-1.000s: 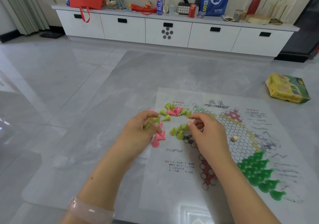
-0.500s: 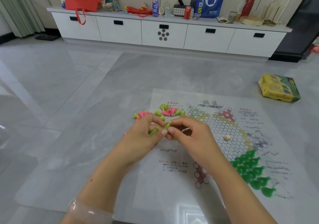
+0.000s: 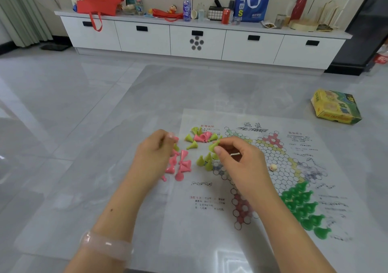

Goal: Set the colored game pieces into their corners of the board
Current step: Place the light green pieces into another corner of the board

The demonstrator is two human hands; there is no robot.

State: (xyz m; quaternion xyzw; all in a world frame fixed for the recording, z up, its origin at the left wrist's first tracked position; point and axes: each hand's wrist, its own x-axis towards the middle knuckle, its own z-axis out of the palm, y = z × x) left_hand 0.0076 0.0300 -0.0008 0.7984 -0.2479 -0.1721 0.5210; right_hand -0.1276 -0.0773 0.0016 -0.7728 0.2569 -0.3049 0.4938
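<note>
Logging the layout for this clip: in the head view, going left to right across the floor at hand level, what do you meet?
Left hand → loose pink pieces → right hand, pinching a yellow-green piece → small pale die → dark green pieces set in their corner → yellow game box.

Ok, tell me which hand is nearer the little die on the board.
Right. The right hand pinches a yellow-green piece just left of the die; the left hand is farther left, over the pink pieces, off the board.
</note>
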